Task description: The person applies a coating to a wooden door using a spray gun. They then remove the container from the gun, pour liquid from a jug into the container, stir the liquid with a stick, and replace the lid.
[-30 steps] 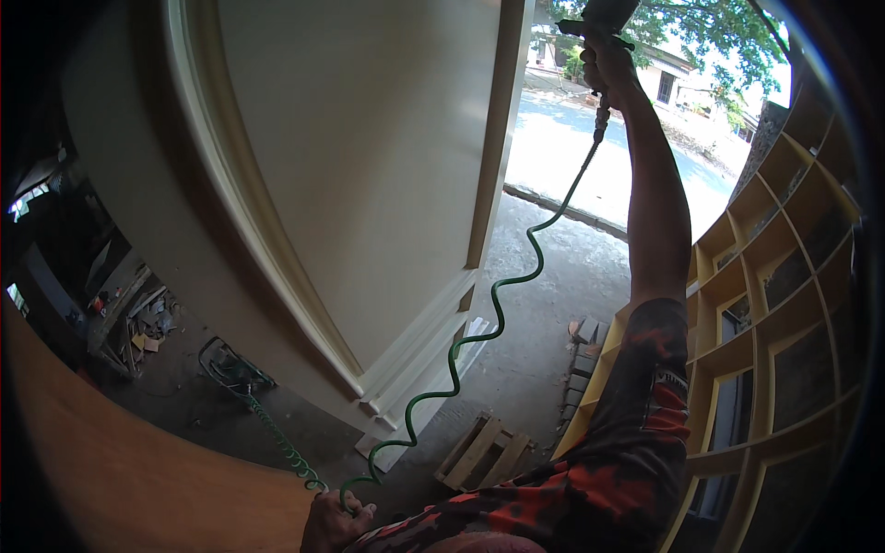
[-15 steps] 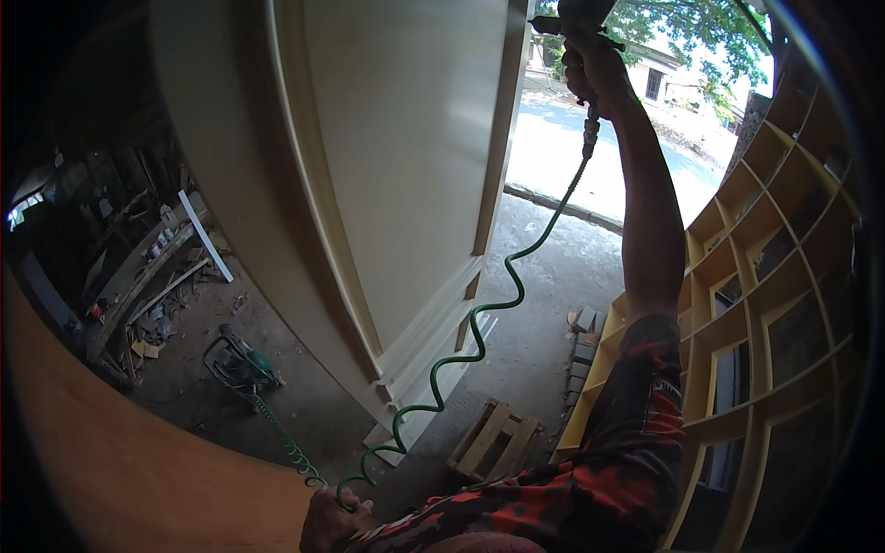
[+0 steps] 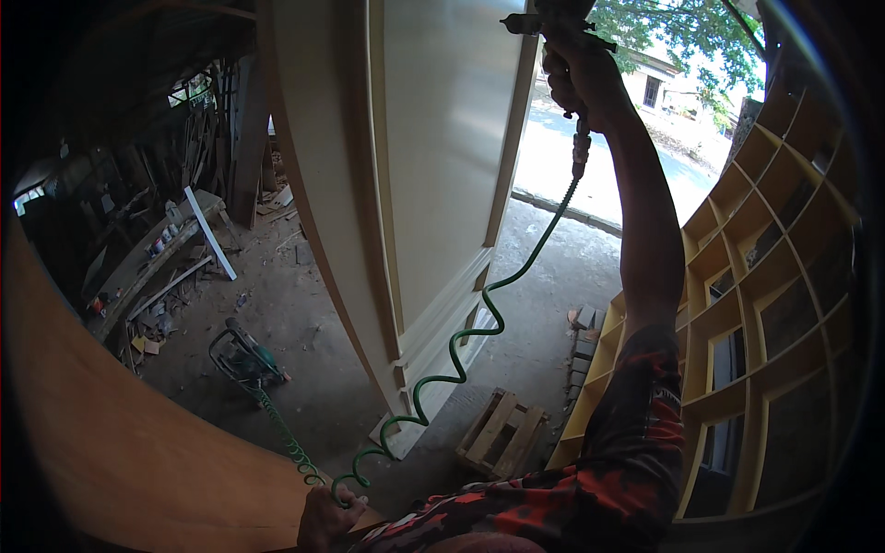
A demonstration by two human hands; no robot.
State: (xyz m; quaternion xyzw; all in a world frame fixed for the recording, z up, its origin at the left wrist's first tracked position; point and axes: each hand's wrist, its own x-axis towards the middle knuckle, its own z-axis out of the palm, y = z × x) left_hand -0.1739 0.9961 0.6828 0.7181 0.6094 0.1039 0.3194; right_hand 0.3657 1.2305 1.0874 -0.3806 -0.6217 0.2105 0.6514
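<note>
My right hand [image 3: 583,81], raised at the upper right, is wrapped round a spray gun [image 3: 525,24] whose nozzle points left. The gun is close to the upper right edge of a tall cream panelled cabinet or door piece [image 3: 442,157]. From the gun's handle a green coiled air hose [image 3: 457,355] hangs down in wide loops. Low in the view, my left hand [image 3: 327,518] is closed on that hose. Past the left hand, the hose runs on in tight coils to a dark green wheeled machine [image 3: 251,361] on the floor.
A yellowish shelf frame with square compartments [image 3: 728,323] stands on the right. On the floor below the panel lies a wooden pallet [image 3: 502,435]. An orange-brown board [image 3: 138,452] curves along the lower left. A cluttered workbench [image 3: 152,253] stands further back at left.
The view has turned a little left, so the panel sits further right and more of the workshop shows. My right hand with the spray gun has shifted slightly left; my left hand keeps its hold.
</note>
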